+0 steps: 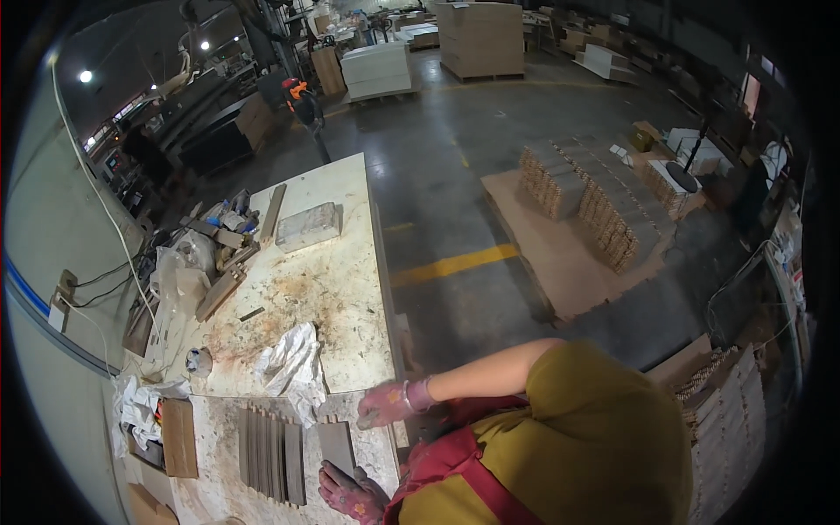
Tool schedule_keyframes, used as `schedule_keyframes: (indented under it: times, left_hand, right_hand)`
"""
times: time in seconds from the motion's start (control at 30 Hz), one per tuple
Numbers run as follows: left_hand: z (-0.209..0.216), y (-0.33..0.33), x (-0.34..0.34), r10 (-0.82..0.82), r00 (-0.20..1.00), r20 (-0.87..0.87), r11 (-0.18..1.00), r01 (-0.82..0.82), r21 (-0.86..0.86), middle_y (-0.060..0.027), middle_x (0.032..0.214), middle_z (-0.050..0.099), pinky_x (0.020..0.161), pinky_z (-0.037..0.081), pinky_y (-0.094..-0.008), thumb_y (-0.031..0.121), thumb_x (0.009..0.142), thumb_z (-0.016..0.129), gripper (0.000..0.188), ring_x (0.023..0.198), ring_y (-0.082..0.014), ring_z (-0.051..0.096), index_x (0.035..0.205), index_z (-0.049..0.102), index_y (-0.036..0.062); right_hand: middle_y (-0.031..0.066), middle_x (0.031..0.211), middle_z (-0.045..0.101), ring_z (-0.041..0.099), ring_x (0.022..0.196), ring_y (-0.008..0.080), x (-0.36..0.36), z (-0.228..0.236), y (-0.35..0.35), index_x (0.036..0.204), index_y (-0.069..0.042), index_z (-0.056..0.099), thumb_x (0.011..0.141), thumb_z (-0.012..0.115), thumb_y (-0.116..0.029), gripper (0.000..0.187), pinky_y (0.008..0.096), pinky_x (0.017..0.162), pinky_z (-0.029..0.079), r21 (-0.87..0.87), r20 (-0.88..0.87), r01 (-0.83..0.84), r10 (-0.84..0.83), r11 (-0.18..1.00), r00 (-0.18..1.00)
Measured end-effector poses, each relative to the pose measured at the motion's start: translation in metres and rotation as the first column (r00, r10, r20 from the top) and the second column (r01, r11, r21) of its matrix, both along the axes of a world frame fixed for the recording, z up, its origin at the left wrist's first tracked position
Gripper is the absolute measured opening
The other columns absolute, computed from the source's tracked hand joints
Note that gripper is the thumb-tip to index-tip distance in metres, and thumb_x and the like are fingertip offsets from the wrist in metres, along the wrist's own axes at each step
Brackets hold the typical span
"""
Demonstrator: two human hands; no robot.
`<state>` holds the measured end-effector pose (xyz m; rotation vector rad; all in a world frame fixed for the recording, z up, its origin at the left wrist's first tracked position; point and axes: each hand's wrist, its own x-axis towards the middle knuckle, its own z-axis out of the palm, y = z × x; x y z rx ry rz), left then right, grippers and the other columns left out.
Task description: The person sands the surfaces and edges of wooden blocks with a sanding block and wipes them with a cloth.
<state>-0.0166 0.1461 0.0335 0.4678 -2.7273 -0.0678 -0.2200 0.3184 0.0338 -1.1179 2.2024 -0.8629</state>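
Observation:
A short grey wooden slat [336, 444] with small pegs at its far end lies near the right edge of the worktable. My left hand [352, 495], in a dark red patterned glove, grips the near end of this slat, fingers on one side and thumb on the other. Just beyond the far end, my right hand [385, 405] is curled at the table edge in a matching glove. Whatever its fingers hold, if anything, is too small to make out. Left of the slat stands a row of several similar grey slats [269, 457], side by side with pegs at their ends.
A crumpled white cloth [290, 366] lies beyond the slats on the stained worktable [337, 289]. Farther off are a wrapped flat block [308, 227], plastic bags [179, 276] and scraps. A cardboard box [179, 437] stands left. Stacked slats [604, 197] rest on a floor pallet.

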Motion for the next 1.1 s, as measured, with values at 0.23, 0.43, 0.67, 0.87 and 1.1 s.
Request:
schedule_keyframes:
  times: [0.23, 0.43, 0.67, 0.87, 1.1]
  left_hand:
    - [-0.003, -0.015, -0.001, -0.164, 0.986, -0.036, 0.986, 0.163, -0.032, -0.0248, 0.128, 0.051, 0.103, 0.036, -0.0537, 0.023, 0.080, 0.064, 0.053, 0.120, -0.0468, 0.045, 0.126, 0.055, -0.0007]
    - [0.014, 0.024, -0.031, -0.197, 0.979, -0.058, 0.910, 0.204, 0.360, -0.0201, 0.128, 0.049, 0.107, 0.033, -0.0494, 0.025, 0.073, 0.071, 0.055, 0.124, -0.0403, 0.044, 0.119, 0.053, 0.0000]
    - [-0.028, 0.035, -0.027, -0.089, 0.983, -0.160, 0.956, 0.130, 0.262, -0.0184, 0.136, 0.049, 0.108, 0.034, -0.0508, 0.030, 0.078, 0.070, 0.062, 0.129, -0.0369, 0.043, 0.130, 0.052, 0.0016]
    - [-0.051, 0.052, -0.021, 0.077, 0.979, -0.189, 0.857, 0.032, 0.515, -0.0154, 0.141, 0.049, 0.112, 0.032, -0.0429, 0.035, 0.084, 0.063, 0.063, 0.132, -0.0308, 0.044, 0.138, 0.048, 0.0072]
    - [-0.035, 0.044, -0.023, -0.061, 0.986, 0.153, 0.758, -0.053, 0.650, -0.0163, 0.144, 0.046, 0.117, 0.023, -0.0446, 0.042, 0.088, 0.056, 0.061, 0.137, -0.0336, 0.038, 0.139, 0.049, 0.0093]
  right_hand:
    - [0.0129, 0.122, 0.063, 0.060, 0.113, 0.0243, -0.020, -0.001, -0.012, 0.132, -0.012, 0.055, 0.095, 0.056, -0.040, 0.046, 0.0366, 0.098, 0.047, -0.209, 0.177, 0.178, -0.142, 0.962, 0.974]
    - [0.0147, 0.114, 0.065, 0.063, 0.098, 0.0201, -0.044, 0.038, -0.029, 0.129, -0.005, 0.059, 0.087, 0.066, -0.034, 0.052, 0.0334, 0.087, 0.051, -0.218, 0.322, 0.321, -0.243, 0.922, 0.915]
    - [0.0128, 0.118, 0.061, 0.058, 0.107, 0.0261, -0.007, 0.045, -0.094, 0.124, -0.003, 0.061, 0.086, 0.066, -0.021, 0.043, 0.0352, 0.096, 0.045, -0.325, -0.133, -0.356, 0.330, 0.876, 0.935]
    - [0.0128, 0.119, 0.059, 0.062, 0.104, 0.0334, 0.085, 0.053, -0.147, 0.123, -0.017, 0.061, 0.092, 0.056, -0.024, 0.032, 0.0411, 0.092, 0.049, 0.169, -0.281, -0.902, 0.897, 0.397, 0.342]
    - [0.0115, 0.100, 0.060, 0.063, 0.090, 0.0330, 0.073, 0.021, -0.199, 0.113, -0.018, 0.063, 0.085, 0.062, -0.016, 0.028, 0.0441, 0.073, 0.053, 0.055, -0.548, -0.848, 0.726, 0.527, 0.416]
